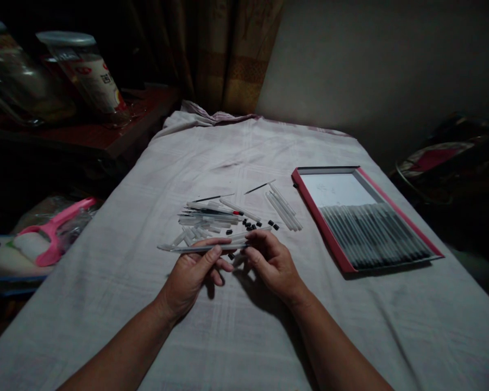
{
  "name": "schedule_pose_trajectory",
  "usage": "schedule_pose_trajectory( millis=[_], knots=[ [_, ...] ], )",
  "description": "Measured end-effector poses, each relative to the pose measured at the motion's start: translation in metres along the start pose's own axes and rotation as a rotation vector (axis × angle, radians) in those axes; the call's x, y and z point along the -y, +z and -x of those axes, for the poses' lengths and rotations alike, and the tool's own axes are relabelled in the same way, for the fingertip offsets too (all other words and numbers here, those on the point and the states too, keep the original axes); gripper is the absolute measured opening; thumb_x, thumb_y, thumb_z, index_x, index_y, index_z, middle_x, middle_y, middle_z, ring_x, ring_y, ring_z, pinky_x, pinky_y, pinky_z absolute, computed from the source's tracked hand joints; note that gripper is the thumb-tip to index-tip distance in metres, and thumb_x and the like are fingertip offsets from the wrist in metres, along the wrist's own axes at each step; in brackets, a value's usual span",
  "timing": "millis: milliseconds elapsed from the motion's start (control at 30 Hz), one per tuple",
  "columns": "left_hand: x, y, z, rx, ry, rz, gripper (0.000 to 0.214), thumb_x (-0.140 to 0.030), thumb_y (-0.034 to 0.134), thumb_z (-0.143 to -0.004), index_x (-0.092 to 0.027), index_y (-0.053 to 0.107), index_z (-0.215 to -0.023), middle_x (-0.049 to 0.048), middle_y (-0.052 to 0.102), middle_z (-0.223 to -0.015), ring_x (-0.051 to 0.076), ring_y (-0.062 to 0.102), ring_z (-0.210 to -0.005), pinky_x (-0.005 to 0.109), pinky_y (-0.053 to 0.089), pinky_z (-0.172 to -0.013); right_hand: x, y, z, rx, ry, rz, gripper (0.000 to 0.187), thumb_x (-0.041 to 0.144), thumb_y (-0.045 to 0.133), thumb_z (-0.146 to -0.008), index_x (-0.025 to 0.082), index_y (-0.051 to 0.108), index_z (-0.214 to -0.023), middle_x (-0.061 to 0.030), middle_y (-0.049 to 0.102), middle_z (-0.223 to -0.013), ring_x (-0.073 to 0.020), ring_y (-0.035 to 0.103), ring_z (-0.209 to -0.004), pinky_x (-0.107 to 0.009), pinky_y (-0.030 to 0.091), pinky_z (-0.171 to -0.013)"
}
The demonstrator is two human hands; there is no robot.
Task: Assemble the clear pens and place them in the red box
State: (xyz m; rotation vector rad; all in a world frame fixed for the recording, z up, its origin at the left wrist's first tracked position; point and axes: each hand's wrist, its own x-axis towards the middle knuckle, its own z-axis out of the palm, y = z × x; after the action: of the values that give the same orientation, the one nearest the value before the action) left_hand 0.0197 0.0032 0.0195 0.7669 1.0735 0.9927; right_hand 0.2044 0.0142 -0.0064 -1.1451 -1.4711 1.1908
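My left hand [193,270] pinches a clear pen barrel [183,248] that lies level, its tip pointing left. My right hand [271,259] has its fingers closed on the right end of the same pen. Just beyond both hands lies a pile of pen parts [214,217]: clear barrels, thin ink refills and several small black caps [250,224]. A few clear tubes [285,209] lie apart to the right of the pile.
A red-rimmed box [315,212] with a row of finished pens stands at the right on the white cloth [244,336]. A dark side table with plastic jars [85,70] is at the left, a pink object [52,233] below it. A bag lies far right.
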Motion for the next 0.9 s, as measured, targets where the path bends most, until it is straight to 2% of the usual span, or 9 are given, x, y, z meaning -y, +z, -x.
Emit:
schedule_pose_trajectory(
  millis=[67,167,333,467,600,733,900],
  knots=[
    [0.0,0.0001,0.0001,0.006,-0.002,-0.002,0.051,-0.051,0.08,-0.068,-0.014,0.071,-0.102,0.0041,0.071,-0.062,0.009,0.058,-0.042,0.016,0.043,-0.039,-0.0005,0.0,0.0002,-0.008,-0.015,0.01,0.015,0.032,0.059,-0.088,0.021,0.06,-0.098,0.001,0.063,-0.071,-0.0123,0.059,-0.057,-0.024,0.048,-0.055],
    [0.0019,-0.0014,0.0,0.022,-0.02,-0.013,0.055,-0.054,0.078,-0.069,-0.014,0.069,-0.106,0.0033,0.072,-0.065,0.009,0.058,-0.043,0.015,0.042,-0.037,-0.001,0.0,0.0008,-0.012,-0.04,0.049,0.015,0.032,0.055,-0.091,0.019,0.061,-0.086,0.0003,0.064,-0.068,-0.0116,0.058,-0.055,-0.022,0.047,-0.054],
    [0.0035,-0.0026,-0.0008,0.026,-0.016,-0.017,0.057,-0.056,0.077,-0.069,-0.014,0.069,-0.105,0.0028,0.071,-0.064,0.008,0.057,-0.042,0.016,0.042,-0.037,-0.002,-0.0019,0.0023,0.019,-0.044,0.015,0.015,0.031,0.057,-0.09,0.021,0.059,-0.1,-0.0001,0.065,-0.074,-0.0124,0.061,-0.058,-0.023,0.049,-0.055],
    [0.0025,-0.0023,-0.0012,0.033,-0.027,-0.008,0.059,-0.057,0.078,-0.068,-0.014,0.068,-0.105,0.0026,0.071,-0.065,0.009,0.057,-0.042,0.016,0.041,-0.036,-0.0018,-0.0029,0.0028,0.01,-0.063,0.065,0.011,0.03,0.054,-0.091,0.02,0.06,-0.089,0.0009,0.062,-0.067,-0.0116,0.058,-0.055,-0.022,0.047,-0.053],
    [0.0035,-0.0029,-0.0016,0.04,-0.014,0.001,0.058,-0.057,0.078,-0.068,-0.013,0.069,-0.106,0.0021,0.071,-0.064,0.008,0.056,-0.041,0.016,0.042,-0.038,0.0004,-0.0031,0.0025,0.019,-0.058,0.029,0.012,0.029,0.058,-0.089,0.021,0.058,-0.097,0.0017,0.062,-0.07,-0.011,0.057,-0.054,-0.021,0.047,-0.052],
    [0.0058,-0.0048,-0.0023,0.049,-0.045,0.003,0.06,-0.058,0.077,-0.069,-0.014,0.067,-0.109,0.003,0.072,-0.066,0.008,0.058,-0.042,0.014,0.041,-0.037,0.0009,-0.0039,0.0021,-0.004,-0.097,0.103,0.007,0.026,0.056,-0.089,0.02,0.06,-0.087,0.0018,0.06,-0.066,-0.011,0.056,-0.056,-0.021,0.045,-0.053],
    [0.0078,-0.0065,-0.0023,0.044,-0.051,-0.006,0.064,-0.061,0.077,-0.067,-0.014,0.066,-0.109,0.003,0.072,-0.065,0.008,0.058,-0.042,0.014,0.041,-0.035,0.0003,-0.0039,0.002,0.019,-0.068,0.072,0.009,0.028,0.057,-0.088,0.02,0.059,-0.094,0.0011,0.062,-0.069,-0.0118,0.057,-0.055,-0.022,0.047,-0.053]
  ],
)
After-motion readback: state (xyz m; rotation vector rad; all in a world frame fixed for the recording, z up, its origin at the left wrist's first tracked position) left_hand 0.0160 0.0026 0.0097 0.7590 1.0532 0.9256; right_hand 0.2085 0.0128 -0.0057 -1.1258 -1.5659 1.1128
